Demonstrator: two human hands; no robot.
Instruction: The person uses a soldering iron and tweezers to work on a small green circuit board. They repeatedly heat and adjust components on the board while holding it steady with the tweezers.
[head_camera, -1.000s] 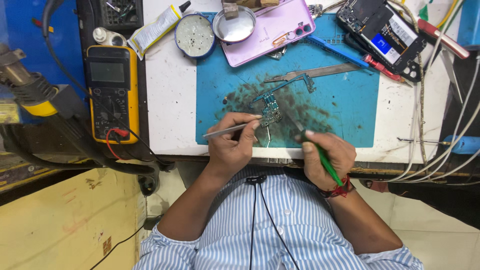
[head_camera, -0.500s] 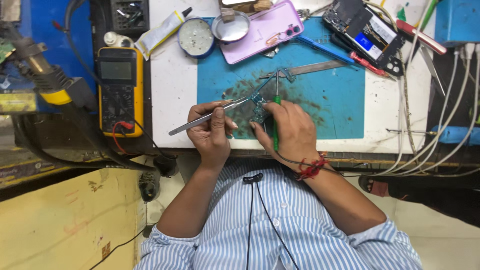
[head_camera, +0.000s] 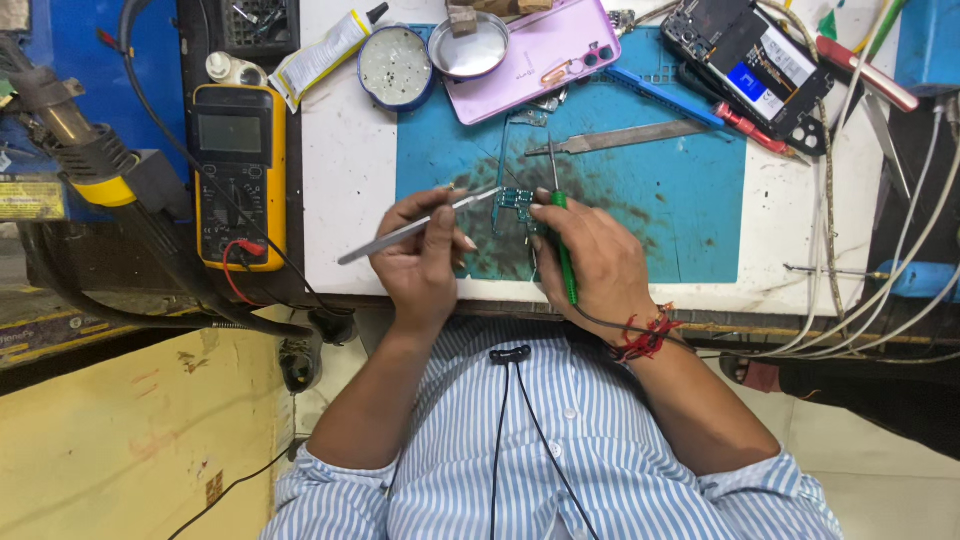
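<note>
A small blue-green circuit board (head_camera: 516, 205) lies on the stained blue work mat (head_camera: 660, 200). My left hand (head_camera: 420, 255) grips metal tweezers (head_camera: 410, 229) whose tips touch the board's left edge. My right hand (head_camera: 590, 255) holds a green-handled soldering iron (head_camera: 562, 245), its thin tip pointing away from me just right of the board. A red thread is tied round my right wrist.
A yellow multimeter (head_camera: 240, 175) stands left of the mat, a hot-air gun (head_camera: 70, 140) further left. Behind the mat lie a glue tube (head_camera: 322, 55), a round tin (head_camera: 396, 66), a pink phone back (head_camera: 535, 45), a metal file (head_camera: 625, 137), an opened phone (head_camera: 750, 60) and cables (head_camera: 900, 250).
My left hand has shifted right and raised the tweezers so their tips reach the board. My right hand has turned the iron upright beside the board.
</note>
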